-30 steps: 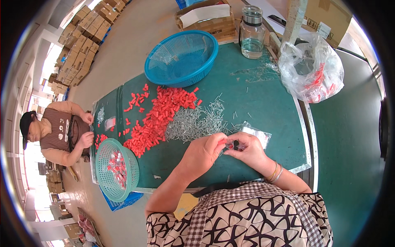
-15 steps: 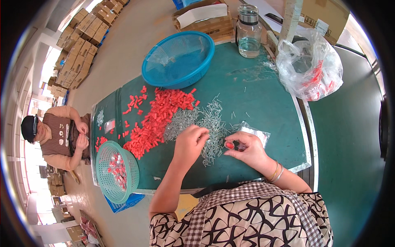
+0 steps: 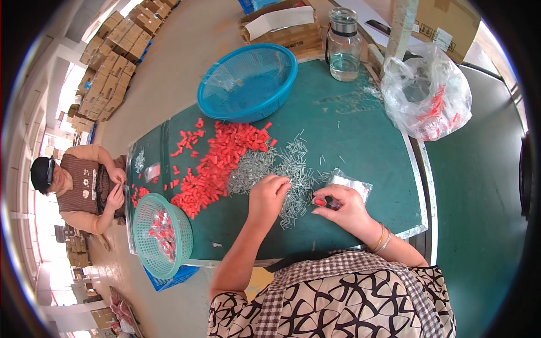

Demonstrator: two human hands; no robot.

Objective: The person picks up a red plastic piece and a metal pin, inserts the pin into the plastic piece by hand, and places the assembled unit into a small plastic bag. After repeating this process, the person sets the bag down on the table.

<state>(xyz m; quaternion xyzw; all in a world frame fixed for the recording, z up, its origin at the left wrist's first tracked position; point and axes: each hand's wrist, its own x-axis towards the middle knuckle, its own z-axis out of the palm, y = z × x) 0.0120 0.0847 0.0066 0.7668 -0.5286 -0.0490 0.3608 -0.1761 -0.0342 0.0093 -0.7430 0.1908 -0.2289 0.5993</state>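
We are seeing the left hand (image 3: 269,198) working at the silvery screws (image 3: 251,172), its fingers curled nearly together (whether they are pinching a screw, we cannot tell). The right hand (image 3: 346,209) is pinching a small clear bag (image 3: 319,197) between thumb and fingers, a red plastic plug (image 3: 320,201) showing at its mouth. A second ago both hands were meeting there; now the right is holding the bag alone. Farther left, loose red plugs (image 3: 211,169) are lying heaped against the screws, and a pale-green basket (image 3: 141,236) is holding clear-wrapped red pieces (image 3: 163,234). Beyond, a glass bottle (image 3: 344,56) is holding clear liquid.
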